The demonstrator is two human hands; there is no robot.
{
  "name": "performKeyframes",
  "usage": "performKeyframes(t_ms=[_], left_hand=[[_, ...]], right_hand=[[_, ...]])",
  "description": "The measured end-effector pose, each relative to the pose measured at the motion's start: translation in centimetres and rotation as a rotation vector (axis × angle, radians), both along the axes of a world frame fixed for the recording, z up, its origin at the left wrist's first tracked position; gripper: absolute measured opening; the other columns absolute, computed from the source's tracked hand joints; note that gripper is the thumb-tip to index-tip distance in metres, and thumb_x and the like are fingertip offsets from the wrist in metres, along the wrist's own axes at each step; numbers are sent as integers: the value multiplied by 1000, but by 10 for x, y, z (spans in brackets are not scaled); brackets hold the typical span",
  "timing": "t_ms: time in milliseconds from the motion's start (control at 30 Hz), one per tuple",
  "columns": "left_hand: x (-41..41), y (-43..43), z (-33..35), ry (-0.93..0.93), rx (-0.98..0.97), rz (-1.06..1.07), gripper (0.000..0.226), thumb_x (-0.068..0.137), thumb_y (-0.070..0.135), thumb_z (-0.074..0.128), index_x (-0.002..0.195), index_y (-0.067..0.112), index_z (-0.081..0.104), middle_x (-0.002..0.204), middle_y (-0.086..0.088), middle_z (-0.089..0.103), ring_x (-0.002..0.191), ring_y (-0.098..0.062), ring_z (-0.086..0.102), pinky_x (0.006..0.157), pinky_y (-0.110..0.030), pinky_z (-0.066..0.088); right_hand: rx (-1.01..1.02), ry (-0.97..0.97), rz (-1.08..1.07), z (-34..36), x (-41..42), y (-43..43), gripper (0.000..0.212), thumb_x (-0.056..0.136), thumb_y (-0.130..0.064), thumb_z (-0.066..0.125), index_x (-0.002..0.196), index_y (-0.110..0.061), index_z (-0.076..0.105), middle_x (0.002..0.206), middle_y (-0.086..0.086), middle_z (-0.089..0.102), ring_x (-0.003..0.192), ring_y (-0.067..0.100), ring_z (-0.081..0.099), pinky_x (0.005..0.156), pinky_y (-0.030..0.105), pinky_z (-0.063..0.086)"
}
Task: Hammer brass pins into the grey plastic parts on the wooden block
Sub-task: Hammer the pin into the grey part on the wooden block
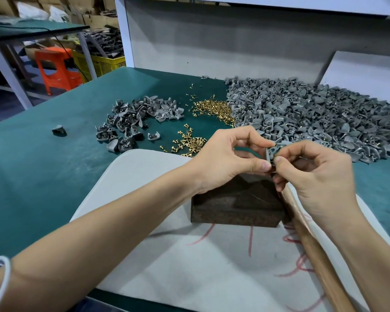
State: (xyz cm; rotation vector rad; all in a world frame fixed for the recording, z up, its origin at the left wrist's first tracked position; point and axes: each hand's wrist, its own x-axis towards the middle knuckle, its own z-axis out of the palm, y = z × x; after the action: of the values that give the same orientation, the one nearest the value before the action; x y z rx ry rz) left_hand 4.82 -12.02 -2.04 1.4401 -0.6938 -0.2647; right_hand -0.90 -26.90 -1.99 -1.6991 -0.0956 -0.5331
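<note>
The left hand [223,154] pinches a grey plastic part [274,152] between thumb and forefinger, just above the wooden block [236,203]; the right hand [313,174], fingers curled, pinches the same part. The block sits on a white board [189,266] on the table [43,165]; brass pins [214,109] lie behind; a hammer handle [311,248] runs under the right hand.

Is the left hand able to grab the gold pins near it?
Probably yes: the pins lie just beyond the left hand, nothing between, though its fingers pinch a grey part now.

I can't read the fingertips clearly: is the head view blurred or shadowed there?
Head view: even light, no glare; grey part pinched by left hand and right hand is sharp; soft shadow on the wooden block; frame edges bend.
</note>
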Motion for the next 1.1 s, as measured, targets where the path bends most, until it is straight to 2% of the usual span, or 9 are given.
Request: performKeyframes(t_ms=[167,333,533,633,700,767,867,1000,1100], left_hand=[[-1,-1,0,75,-64,-12,30,76,-16,66,89,12,62,78,-2,63,70,-14,65,77,-33,59],[-2,0,0,164,-142,-54,29,79,-18,60,93,8,60,85,-8,64,73,-18,69,74,-30,59],[-2,0,1,166,-130,-54,27,79,-17,62,92,7,59,88,-13,63,74,-22,70,73,-30,59],[-2,1,1,147,-125,-49,26,79,-15,63,91,7,58,90,-14,64,77,-25,70,74,-31,58],[-1,1,1,137,-133,-52,25,81,-15,61,88,7,53,92,-12,67,79,-25,70,75,-32,58],[-1,1,3,136,-131,-20,24,83,-13,60,83,8,48,94,-14,68,83,-26,71,76,-31,58],[0,10,4,34,-1,107,22,81,-4,68,78,10,51,99,-18,69,92,-29,70,82,-33,57],[-7,35,-8,-241,197,238,25,78,2,71,74,21,56,91,1,73,88,-8,69,82,-17,50],[-10,43,-17,-257,292,228,20,78,9,73,73,24,61,96,8,72,96,-2,64,93,-21,44]], right_hand=[[20,-23,14,-4,2,1,28,85,8,59,69,-15,63,50,-1,59,43,10,56,44,20,49],[308,52,184,-5,5,-2,48,86,12,37,64,-15,70,54,3,57,48,18,55,45,25,48],[272,68,150,-8,6,-8,44,86,10,38,65,-15,68,55,4,58,48,20,55,44,26,47],[115,95,-47,-6,8,-18,37,83,6,43,65,-17,66,53,0,56,43,18,52,39,25,42],[-100,134,-254,-6,8,-27,27,78,-3,44,68,-19,63,52,-5,56,44,16,53,41,28,41],[-465,242,-395,-9,10,-37,13,80,-18,52,70,-21,59,58,-5,60,58,22,60,55,33,47],[-839,539,-377,-17,9,-36,24,80,-40,65,69,-21,55,70,1,63,80,29,61,66,31,43],[-958,605,-398,-23,9,-24,23,83,-41,61,75,-20,57,81,9,68,85,33,62,66,32,43],[-878,698,-417,-13,9,-20,33,82,-34,63,65,-6,65,69,13,67,74,32,61,61,31,44]])
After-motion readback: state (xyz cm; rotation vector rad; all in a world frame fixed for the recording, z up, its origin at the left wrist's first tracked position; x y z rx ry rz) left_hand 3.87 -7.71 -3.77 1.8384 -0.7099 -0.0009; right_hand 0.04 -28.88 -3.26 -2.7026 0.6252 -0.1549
